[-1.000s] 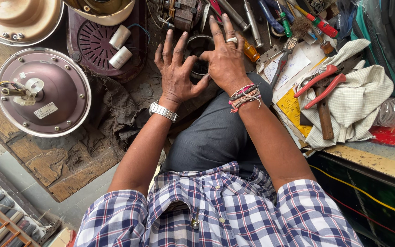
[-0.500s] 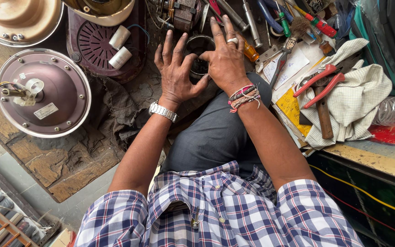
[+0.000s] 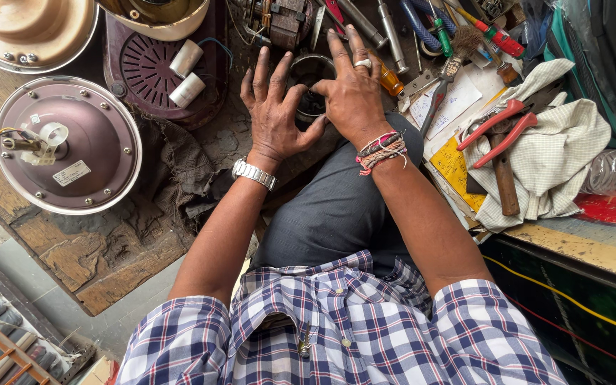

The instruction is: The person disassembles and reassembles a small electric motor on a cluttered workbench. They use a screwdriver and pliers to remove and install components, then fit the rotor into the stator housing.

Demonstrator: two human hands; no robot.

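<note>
Both hands meet over a dark metal ring (image 3: pixel 308 75) that sits on the worn wooden tabletop (image 3: pixel 101 264) just beyond the person's knee, probably kept close so both hands can bear on it at once. The left hand (image 3: pixel 274 117) lies flat with its fingers spread, its grip apart, the palm pressing beside the ring's near edge. The right hand (image 3: pixel 354 93) covers the ring's right side, its fingers straight and parted rather than closed round anything, the thumb reaching down toward the dark hollow. The ring looks thin-walled, round and dull. A steel watch (image 3: pixel 254 173) sits on the left wrist; braided threads (image 3: pixel 381 151) wrap the right. To the left rests a domed maroon fan housing (image 3: pixel 65 146), smooth and glossy, with wires at its hub. A slotted round cover (image 3: pixel 147 71) carries two pale cylinders (image 3: pixel 187 71). Red-handled pliers (image 3: pixel 497 128) lie on a checked cloth (image 3: pixel 565 142), within reach of the right hand.
</note>
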